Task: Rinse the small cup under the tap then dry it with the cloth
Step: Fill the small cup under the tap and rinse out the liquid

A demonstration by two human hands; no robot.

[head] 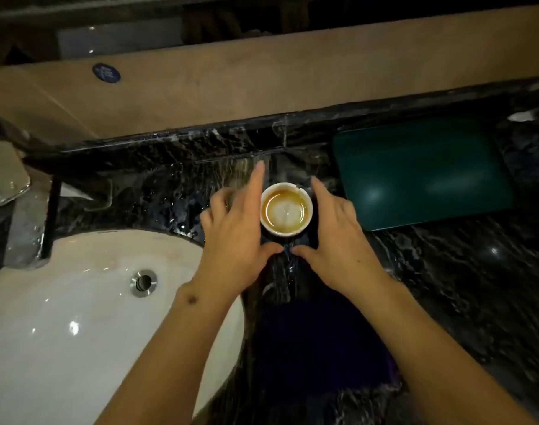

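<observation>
Basin (62,332) fills the lower left, white and glossy, out beyond the left forearm, with its drain (143,282) well clear of the wrist and the metal tap (4,176) farther off at the far left edge. The left hand (234,237) lies open, palm down, index finger stretched forward along the left side of the small cup (286,209), near its wall, though I cannot tell whether it touches. The cup stands upright on the dark marble counter (446,286) between the two hands, mouth up, with a brown ring of liquid inside. The right hand (338,240) is likewise open and flanks the cup's right side; both thumbs nearly meet just in front of it. Neither hand grips yet. Both sit about equally close, so either could close first; since the tap lies leftward, the carry will likely run that way. Beyond the right hand rests a dark green pad (421,173). A dark blue cloth (317,342) appears to lie between the forearms.
</observation>
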